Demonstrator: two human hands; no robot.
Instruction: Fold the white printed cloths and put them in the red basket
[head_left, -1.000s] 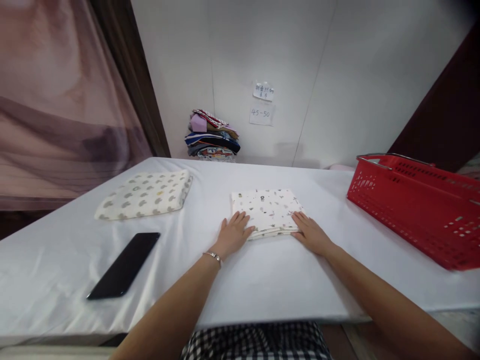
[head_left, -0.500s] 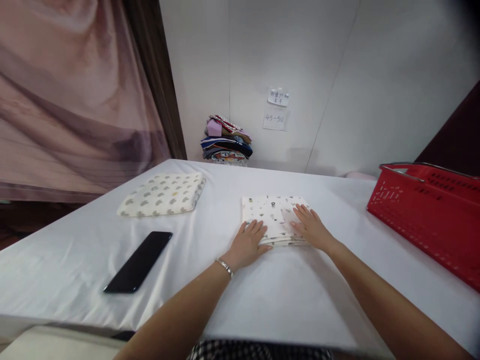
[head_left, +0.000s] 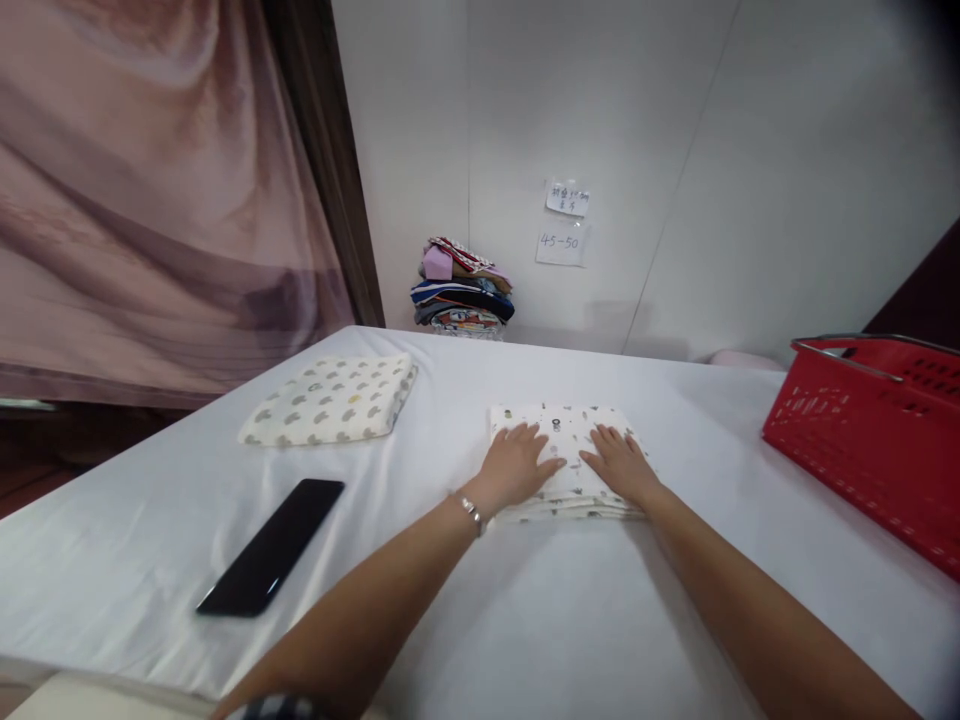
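Left hand (head_left: 516, 470) moved farther onto folded cloth (head_left: 574, 483) | right hand (head_left: 624, 470) atop too | fingers slightly apart | cloth white, sparsely printed, layered

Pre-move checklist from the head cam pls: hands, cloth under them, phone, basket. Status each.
1. Left hand on cloth: ok, fingers spread on top.
2. Right hand on cloth: ok, fingers spread on top.
3. Cloth layers flush at near edge: cannot tell, layers show but alignment is unclear.
4. Phone clear of cloth: ok, apart, to the left.
5. Basket clear of right hand: ok, apart, to the right.
6. Basket contents: cannot tell, inside mostly hidden.
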